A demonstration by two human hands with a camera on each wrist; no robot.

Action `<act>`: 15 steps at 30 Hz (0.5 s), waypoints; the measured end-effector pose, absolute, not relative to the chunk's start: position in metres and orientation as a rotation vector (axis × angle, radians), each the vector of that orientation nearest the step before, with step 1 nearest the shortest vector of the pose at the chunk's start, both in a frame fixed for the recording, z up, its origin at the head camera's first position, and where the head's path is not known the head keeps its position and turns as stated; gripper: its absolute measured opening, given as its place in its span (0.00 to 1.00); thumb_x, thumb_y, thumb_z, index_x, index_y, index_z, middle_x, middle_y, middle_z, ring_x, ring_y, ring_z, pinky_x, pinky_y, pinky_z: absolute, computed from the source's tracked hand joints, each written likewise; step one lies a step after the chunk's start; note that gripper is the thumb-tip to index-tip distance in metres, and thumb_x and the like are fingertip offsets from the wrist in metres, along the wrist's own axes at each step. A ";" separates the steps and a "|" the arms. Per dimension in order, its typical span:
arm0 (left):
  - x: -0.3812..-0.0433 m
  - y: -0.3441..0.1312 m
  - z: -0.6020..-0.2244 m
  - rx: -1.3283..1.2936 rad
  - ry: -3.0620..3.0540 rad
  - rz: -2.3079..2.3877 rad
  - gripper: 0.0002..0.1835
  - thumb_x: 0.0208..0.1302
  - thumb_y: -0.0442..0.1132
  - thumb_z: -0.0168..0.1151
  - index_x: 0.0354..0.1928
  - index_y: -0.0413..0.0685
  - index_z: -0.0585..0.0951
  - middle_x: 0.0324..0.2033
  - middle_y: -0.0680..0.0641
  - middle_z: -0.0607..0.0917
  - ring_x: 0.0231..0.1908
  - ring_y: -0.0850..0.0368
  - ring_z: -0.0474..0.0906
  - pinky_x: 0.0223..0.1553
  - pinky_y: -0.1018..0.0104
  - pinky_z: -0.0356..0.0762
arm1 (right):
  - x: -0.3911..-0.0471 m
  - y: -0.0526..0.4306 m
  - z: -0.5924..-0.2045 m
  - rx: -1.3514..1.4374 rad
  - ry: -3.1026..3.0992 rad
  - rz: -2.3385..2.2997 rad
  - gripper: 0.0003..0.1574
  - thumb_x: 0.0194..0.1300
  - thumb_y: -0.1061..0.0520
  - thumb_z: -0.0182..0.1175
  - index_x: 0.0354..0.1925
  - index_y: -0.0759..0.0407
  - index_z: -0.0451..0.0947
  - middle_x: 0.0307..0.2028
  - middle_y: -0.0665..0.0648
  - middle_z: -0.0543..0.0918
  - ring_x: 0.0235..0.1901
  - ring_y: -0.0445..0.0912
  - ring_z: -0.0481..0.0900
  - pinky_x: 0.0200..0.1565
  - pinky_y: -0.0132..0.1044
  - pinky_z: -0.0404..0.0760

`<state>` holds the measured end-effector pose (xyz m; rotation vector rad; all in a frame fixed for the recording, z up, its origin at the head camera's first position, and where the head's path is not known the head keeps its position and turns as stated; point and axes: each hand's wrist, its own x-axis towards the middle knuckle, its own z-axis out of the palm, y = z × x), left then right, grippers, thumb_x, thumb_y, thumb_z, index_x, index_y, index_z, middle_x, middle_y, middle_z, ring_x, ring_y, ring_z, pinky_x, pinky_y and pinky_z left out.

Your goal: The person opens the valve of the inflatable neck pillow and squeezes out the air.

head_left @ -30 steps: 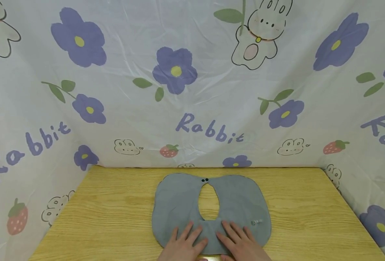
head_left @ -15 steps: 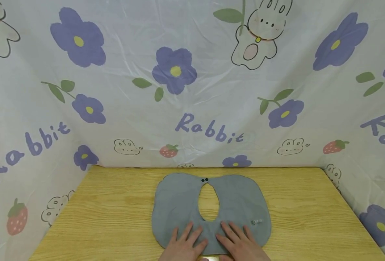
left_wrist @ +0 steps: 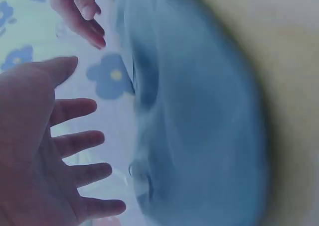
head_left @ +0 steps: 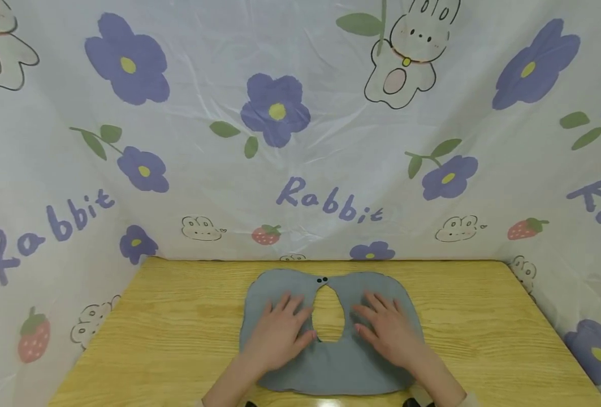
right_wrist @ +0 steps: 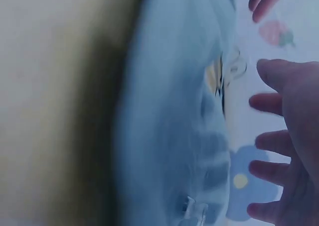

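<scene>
A grey cloth bib (head_left: 331, 367) lies spread flat, with an oval neck hole in its middle and two dark snaps (head_left: 322, 280) at the far edge. My left hand (head_left: 280, 333) hovers over the bib's left half, fingers spread. Over the right half is my right hand (head_left: 389, 330), its fingers spread too. Both wrist views show a gap between fingers and cloth, and neither hand holds anything. In the right wrist view a small clear tag-like piece (right_wrist: 194, 208) shows on the bib; in the head view my right hand and forearm hide that area.
The bib rests on a wood-grain table (head_left: 188, 333). A white curtain (head_left: 198, 181) printed with purple flowers, rabbits and strawberries hangs behind the table and along both sides.
Both hands have lifted off the bib's near edge and moved forward over its two halves. The bib lies in nearly the same place, and the head view has shifted slightly.
</scene>
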<state>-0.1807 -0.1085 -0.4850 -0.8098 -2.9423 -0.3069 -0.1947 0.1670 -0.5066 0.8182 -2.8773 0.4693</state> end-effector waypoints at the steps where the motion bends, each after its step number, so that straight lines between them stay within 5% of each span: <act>1: -0.189 -0.108 -0.485 -0.798 -2.930 -0.296 0.27 0.73 0.58 0.61 0.65 0.51 0.81 0.67 0.41 0.75 0.69 0.33 0.67 0.60 0.28 0.68 | -0.202 0.167 -0.507 0.795 -2.870 0.466 0.25 0.75 0.47 0.62 0.64 0.56 0.81 0.69 0.70 0.71 0.68 0.68 0.68 0.61 0.76 0.64; 8: -0.236 -0.107 -0.491 -0.743 -2.927 -0.165 0.25 0.74 0.56 0.62 0.66 0.54 0.81 0.68 0.42 0.75 0.71 0.35 0.65 0.64 0.28 0.62 | -0.237 0.155 -0.509 0.715 -2.927 0.392 0.31 0.76 0.44 0.60 0.70 0.54 0.75 0.72 0.71 0.66 0.71 0.70 0.62 0.63 0.77 0.59; 15: -0.246 -0.106 -0.496 -0.703 -2.983 -0.142 0.26 0.74 0.56 0.61 0.68 0.55 0.79 0.69 0.42 0.73 0.72 0.34 0.62 0.64 0.25 0.60 | -0.245 0.149 -0.521 0.640 -2.988 0.287 0.35 0.74 0.43 0.61 0.74 0.52 0.70 0.73 0.72 0.64 0.72 0.72 0.57 0.63 0.81 0.50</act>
